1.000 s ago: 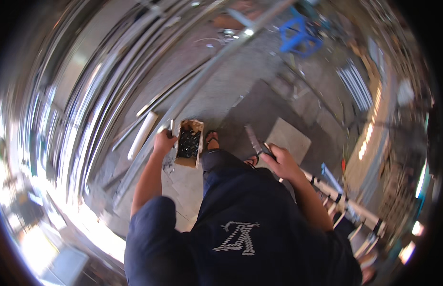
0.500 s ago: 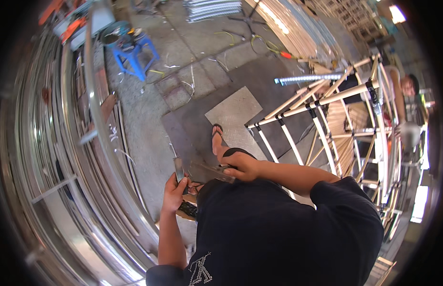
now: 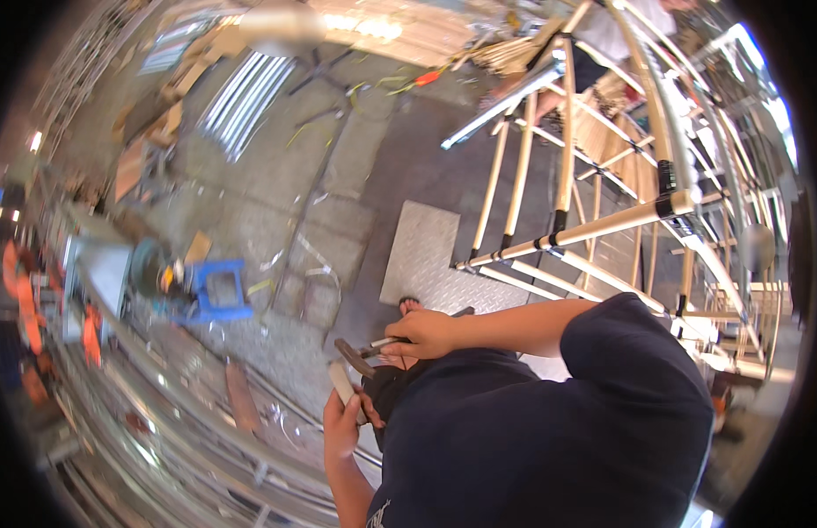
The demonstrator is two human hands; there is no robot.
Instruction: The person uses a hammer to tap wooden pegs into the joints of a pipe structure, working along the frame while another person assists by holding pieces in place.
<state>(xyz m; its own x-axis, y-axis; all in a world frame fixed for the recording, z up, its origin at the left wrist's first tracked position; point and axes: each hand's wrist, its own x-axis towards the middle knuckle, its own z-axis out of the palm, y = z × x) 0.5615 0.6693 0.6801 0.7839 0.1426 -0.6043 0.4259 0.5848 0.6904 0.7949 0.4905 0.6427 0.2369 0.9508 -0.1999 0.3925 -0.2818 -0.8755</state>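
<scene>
My left hand [image 3: 342,429] is closed around a short, flat, pale piece [image 3: 341,382] that sticks up past its fingers; I cannot tell its exact kind. My right hand [image 3: 426,334] grips the thin handle of a hammer-like tool [image 3: 354,359] with a dark, curved head. That head lies just above the pale piece, close to its upper end; whether they touch is unclear. Both hands are in front of my dark shirt. Beneath them a sandalled foot partly shows on the floor.
To the right stands a frame of pale tubes [image 3: 593,231] with black joints; another person is behind it. Long metal bars [image 3: 197,440] lie along the lower left. A blue stool [image 3: 222,290] stands at left, near orange tools. A metal plate [image 3: 419,251] lies on the floor ahead.
My view has turned, so the stool sits lower and the tube frame looks nearer. The tool's head has come closer to the piece in my left hand.
</scene>
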